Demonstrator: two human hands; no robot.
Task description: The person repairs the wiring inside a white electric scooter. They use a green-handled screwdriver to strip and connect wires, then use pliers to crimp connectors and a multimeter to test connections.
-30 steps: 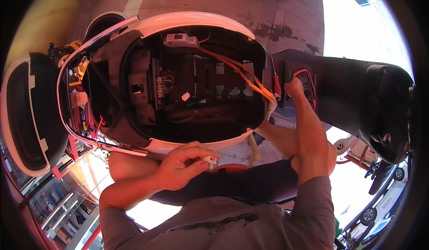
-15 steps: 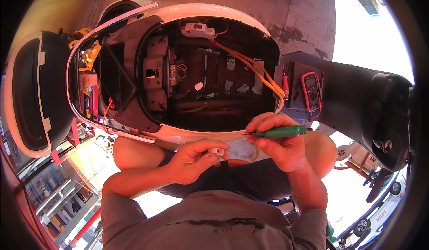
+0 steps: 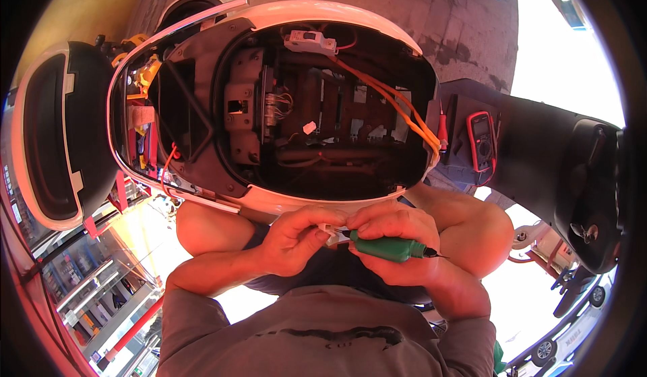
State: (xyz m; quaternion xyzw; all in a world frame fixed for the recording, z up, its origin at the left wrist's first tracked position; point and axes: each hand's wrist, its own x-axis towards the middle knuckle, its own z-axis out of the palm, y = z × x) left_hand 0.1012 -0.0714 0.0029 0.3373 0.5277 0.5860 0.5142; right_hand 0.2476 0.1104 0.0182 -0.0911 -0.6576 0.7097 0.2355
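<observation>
Pinched a small white connector [image 3: 328,229] between the thumb and fingertips of the left hand [image 3: 291,241], above the lap and ahead of the grey shirt [image 3: 317,316], likely to steady so slight a piece in plain sight. Wrapped the right hand [image 3: 401,222] narrowly around a green-handled tool [image 3: 385,248], with the thin tip aimed leftward at the connector, probably for fine control at close range. Could not tell contact from a slight gap there. Held both hands nearly together, perhaps for steadiness.

Had the cream scooter body [image 3: 337,13] just beyond, with a wide opening into a dark compartment. Saw inside a small white piece [image 3: 309,128], and near the far wall a grey breaker switch [image 3: 310,42], with orange cables [image 3: 397,104] running right toward the rim. Found a red-handled screwdriver [image 3: 443,131] at the right end, and near it a red-edged multimeter [image 3: 480,142], presumably set within easy reach of the right hand. Noted keys [image 3: 585,234] farther right, and a cream-edged black panel [image 3: 47,134] to the left.

Saw past the scooter a dull brownish floor [image 3: 404,6] with dark stains [image 3: 441,50]. Made out a yellowish wall [image 3: 67,26] at upper left, shelves [image 3: 91,289] at lower left, and a parked white car [image 3: 573,333] at lower right, in glaring daylight.
</observation>
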